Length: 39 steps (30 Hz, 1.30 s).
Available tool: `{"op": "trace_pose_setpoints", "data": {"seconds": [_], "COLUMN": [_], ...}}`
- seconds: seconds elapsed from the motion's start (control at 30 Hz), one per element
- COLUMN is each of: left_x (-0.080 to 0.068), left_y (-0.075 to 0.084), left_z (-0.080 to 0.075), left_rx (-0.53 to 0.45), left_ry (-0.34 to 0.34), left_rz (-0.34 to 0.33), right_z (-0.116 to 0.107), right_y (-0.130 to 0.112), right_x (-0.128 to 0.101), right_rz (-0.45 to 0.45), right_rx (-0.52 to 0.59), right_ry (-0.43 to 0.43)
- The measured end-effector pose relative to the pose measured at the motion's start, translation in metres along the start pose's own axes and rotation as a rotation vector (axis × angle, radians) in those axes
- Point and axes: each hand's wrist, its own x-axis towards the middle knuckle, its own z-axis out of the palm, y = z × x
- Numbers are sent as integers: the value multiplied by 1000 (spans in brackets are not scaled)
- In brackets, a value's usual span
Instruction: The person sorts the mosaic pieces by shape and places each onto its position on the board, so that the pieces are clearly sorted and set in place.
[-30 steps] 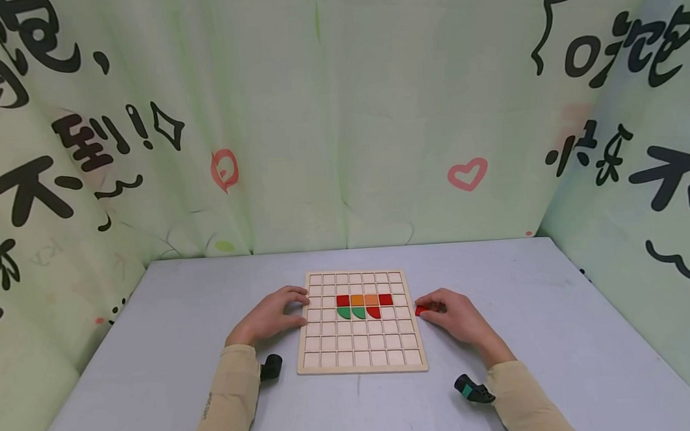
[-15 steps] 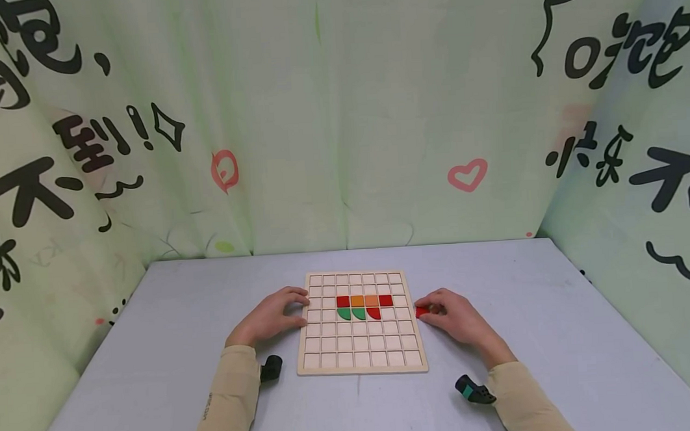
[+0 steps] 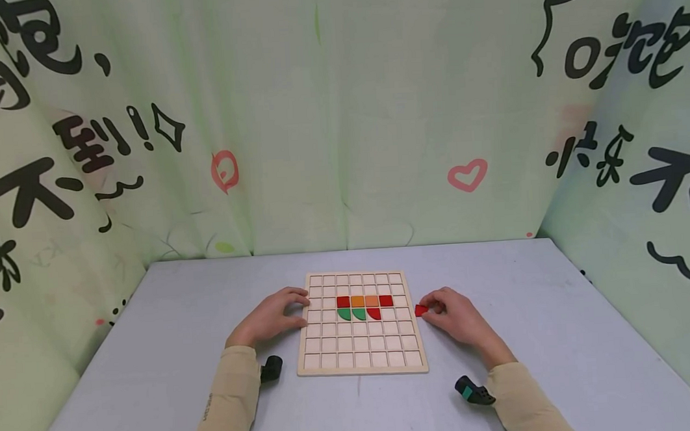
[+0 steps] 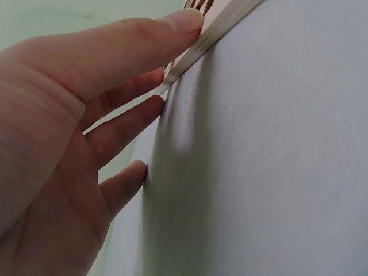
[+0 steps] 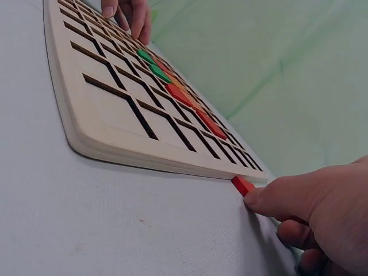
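Observation:
A wooden grid board (image 3: 361,369) lies flat on the table. In its third row sit red, orange, orange and red square tiles; below them are two green quarter-round tiles (image 3: 344,314) and a red quarter-round tile (image 3: 374,313). My left hand (image 3: 275,313) rests at the board's left edge, its thumb on the rim and its fingers loosely extended in the left wrist view. Beside the right edge, my right hand (image 3: 452,314) pinches a small red tile (image 5: 242,185) between thumb and fingers, close to the board's side. The fingers hide part of this tile's outline.
The white table (image 3: 171,355) stretches around the board. A pale green curtain (image 3: 341,144) with printed lettering and hearts stands behind and on both sides. Black wrist cameras (image 3: 474,391) hang beneath both beige sleeves.
The red tile has turned slightly in my right hand's fingers, beside the board. My left hand and the tiles on the board have stayed in place.

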Motion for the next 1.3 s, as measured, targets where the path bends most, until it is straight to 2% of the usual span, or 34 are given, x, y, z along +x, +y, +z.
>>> {"op": "trace_pose_setpoints", "data": {"seconds": [0.27, 0.57, 0.9, 1.3], "left_x": [0, 0, 0, 1], "left_y": [0, 1, -1, 0], "left_z": [0, 1, 1, 0], "left_rx": [-9, -7, -3, -2], "left_ry": [1, -4, -6, -12], "left_rz": [-4, -18, -11, -9], "right_z": [-1, -3, -5, -9], "right_y": [0, 0, 3, 2], "right_x": [0, 0, 0, -3], "right_rz": [-28, 62, 28, -11], "right_rx": [-17, 7, -39, -2], "right_ry": [-33, 19, -4, -39]}}
